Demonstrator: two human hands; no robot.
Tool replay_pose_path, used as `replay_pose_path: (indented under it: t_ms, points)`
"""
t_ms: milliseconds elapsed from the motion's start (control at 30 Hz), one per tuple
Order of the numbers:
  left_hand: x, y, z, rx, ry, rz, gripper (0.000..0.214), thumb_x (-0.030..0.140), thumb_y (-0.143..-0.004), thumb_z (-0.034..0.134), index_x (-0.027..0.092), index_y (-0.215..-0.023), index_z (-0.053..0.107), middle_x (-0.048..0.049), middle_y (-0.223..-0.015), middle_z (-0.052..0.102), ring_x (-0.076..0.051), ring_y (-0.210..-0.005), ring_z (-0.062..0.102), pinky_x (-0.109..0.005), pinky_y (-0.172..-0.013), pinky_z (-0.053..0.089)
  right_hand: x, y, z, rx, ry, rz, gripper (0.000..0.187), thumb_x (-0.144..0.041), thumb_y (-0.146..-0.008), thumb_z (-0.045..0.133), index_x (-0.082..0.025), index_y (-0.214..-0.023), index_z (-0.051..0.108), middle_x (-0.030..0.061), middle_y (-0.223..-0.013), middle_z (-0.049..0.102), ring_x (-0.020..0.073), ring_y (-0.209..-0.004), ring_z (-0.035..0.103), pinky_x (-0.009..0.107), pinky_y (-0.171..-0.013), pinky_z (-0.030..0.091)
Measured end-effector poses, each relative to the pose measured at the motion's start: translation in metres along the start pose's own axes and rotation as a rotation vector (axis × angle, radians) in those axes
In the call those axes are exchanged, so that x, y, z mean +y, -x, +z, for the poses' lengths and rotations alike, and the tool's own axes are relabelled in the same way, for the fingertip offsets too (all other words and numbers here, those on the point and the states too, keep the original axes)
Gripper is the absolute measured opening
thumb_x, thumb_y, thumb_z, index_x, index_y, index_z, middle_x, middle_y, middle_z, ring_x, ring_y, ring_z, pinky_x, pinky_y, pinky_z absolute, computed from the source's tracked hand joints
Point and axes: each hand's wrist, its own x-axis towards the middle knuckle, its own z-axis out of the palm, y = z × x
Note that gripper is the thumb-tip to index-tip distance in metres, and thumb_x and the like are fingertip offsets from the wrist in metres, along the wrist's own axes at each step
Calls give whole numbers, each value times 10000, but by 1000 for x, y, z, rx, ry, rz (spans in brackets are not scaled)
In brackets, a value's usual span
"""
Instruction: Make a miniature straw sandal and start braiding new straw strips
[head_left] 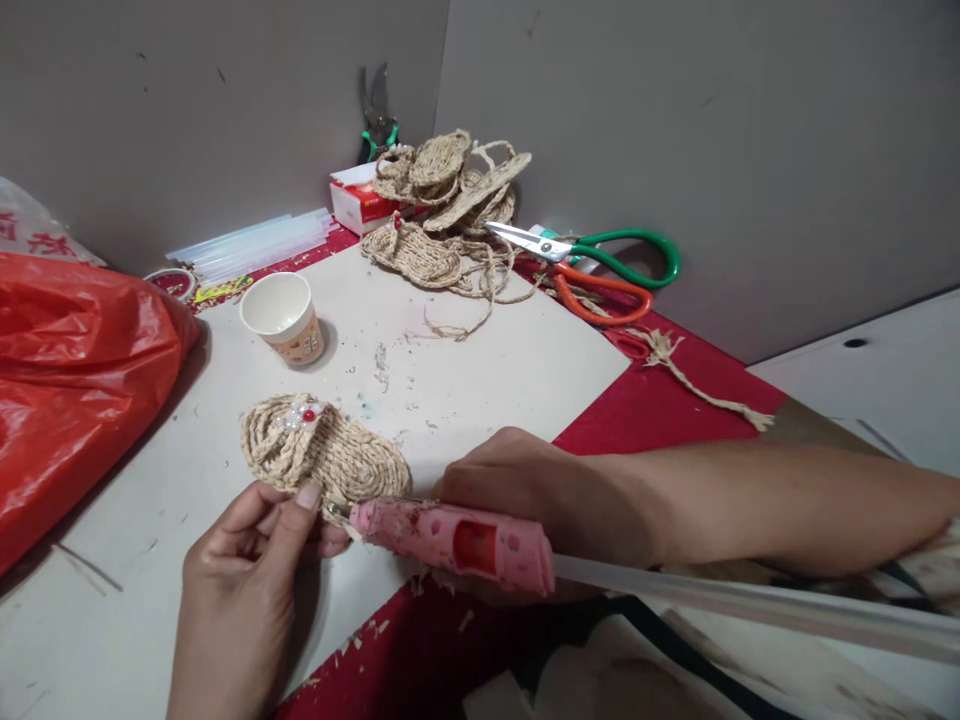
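Note:
A small woven straw sandal [322,450] with white and red beads on its strap lies on the white board [465,370]. My left hand [247,570] pinches the sandal's near edge between thumb and fingers. My right hand [525,490] grips a pink glue gun [457,540] with a clear glue stick [750,600] out its back. The gun's metal tip touches the sandal's near edge, right by my left thumb.
A paper cup [285,315] stands beyond the sandal. Further back lie a heap of woven straw sandals [442,210], green-handled scissors [600,250], orange-handled scissors [607,295], clear glue sticks [255,245], a red-white box [360,200] and pliers [377,115]. A red plastic bag [67,370] sits left.

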Motion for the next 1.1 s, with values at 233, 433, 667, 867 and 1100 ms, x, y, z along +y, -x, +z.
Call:
replay_pose_path:
  t_ms: [233,433,667,867,1100]
  points:
    - [-7,-4,-8,-48,-9,-34,279,384,-663,813,196,-818,680,-14,-638,665,-134,-563,627,-188,-546,502,-1,0,-2,-5,47,26,156,-262,-765,566,-180,-710,446,-20,-597,494,74,-485,379,196,-464,289]
    - [-5,-4,-5,-52,-30,-24,270,388,-674,806,188,-809,685,-16,-636,670,-125,-547,622,-184,-549,504,1,1,-1,-38,79,27,143,-246,-759,567,-185,-728,442,-16,-615,507,81,-503,388,207,-493,298]
    - [-3,-4,-6,-27,-36,-45,283,385,-665,813,182,-792,663,-23,-647,686,-135,-556,642,-182,-541,500,8,6,-3,-61,146,-40,188,-319,-755,565,-196,-737,425,-4,-612,513,104,-488,380,249,-476,293]
    - [-6,-5,-7,-19,-34,-28,281,381,-673,809,188,-826,672,-24,-668,698,-151,-584,662,-208,-583,519,1,6,-13,-276,305,-76,110,-280,-844,500,-181,-797,507,35,-702,599,135,-567,482,285,-540,335]
    - [-5,-4,-5,-35,-13,-25,304,403,-686,800,187,-858,671,-32,-676,710,-145,-594,664,-199,-609,517,-10,19,-32,-351,482,74,198,-256,-747,688,-181,-926,648,44,-835,649,165,-743,593,272,-634,438]
